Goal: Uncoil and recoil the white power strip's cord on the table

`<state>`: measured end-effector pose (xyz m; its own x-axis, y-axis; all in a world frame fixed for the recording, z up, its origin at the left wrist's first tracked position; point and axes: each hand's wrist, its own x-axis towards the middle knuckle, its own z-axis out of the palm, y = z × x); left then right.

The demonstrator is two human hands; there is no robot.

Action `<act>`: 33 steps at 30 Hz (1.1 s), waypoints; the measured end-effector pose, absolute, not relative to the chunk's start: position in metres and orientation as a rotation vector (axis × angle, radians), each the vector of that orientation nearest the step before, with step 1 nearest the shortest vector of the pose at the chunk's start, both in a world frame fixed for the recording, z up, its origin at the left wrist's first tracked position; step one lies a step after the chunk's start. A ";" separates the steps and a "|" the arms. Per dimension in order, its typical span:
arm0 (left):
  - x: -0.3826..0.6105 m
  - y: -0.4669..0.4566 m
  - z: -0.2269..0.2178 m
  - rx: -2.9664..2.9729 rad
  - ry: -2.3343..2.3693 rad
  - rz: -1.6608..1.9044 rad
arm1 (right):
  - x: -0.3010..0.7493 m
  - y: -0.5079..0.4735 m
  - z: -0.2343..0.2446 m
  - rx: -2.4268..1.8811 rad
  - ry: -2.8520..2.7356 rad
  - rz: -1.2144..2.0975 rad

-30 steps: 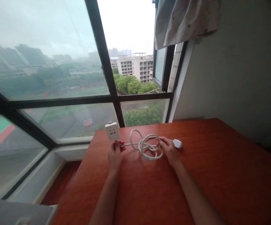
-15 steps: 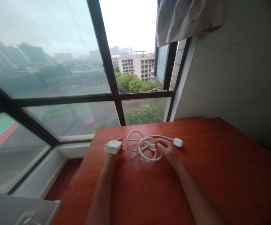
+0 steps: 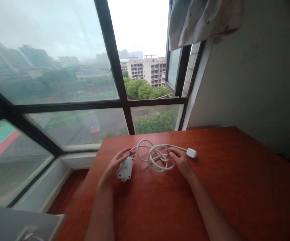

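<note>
A white extension cord lies loosely coiled on the table, its cable [image 3: 161,170] looping between my two hands. At its left end is a small white socket block [image 3: 125,170] with a tab at the near end. My left hand [image 3: 116,165] grips this block from the left, fingers curved over its far end by the cable's exit; part of the grip is hidden. With thumb and fingers, my right hand [image 3: 181,160] pinches the right side of the coil. The white plug [image 3: 191,153] rests just beyond my right hand, on the tabletop.
The reddish-brown wooden table [image 3: 235,187] reaches to the window frame [image 3: 125,103] at the back. A curtain [image 3: 202,23] hangs at the upper right, beside a plain wall [image 3: 255,83]. At the lower left stands a grey-white panel [image 3: 21,217].
My left hand has turned the socket block so it points toward me, lower than before, and the hand now sits at its left side. The coil has shifted slightly right; my right hand keeps its pinch.
</note>
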<state>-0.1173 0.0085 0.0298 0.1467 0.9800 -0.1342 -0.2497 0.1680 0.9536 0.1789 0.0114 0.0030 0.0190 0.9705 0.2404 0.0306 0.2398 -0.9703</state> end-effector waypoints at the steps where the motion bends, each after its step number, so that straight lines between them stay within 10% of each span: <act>1: -0.117 0.009 0.029 1.000 1.031 1.099 | 0.179 0.011 0.003 -1.061 -1.318 0.997; 33: -0.093 0.007 0.042 1.938 1.777 1.337 | 0.183 0.004 0.013 -1.198 -1.660 0.460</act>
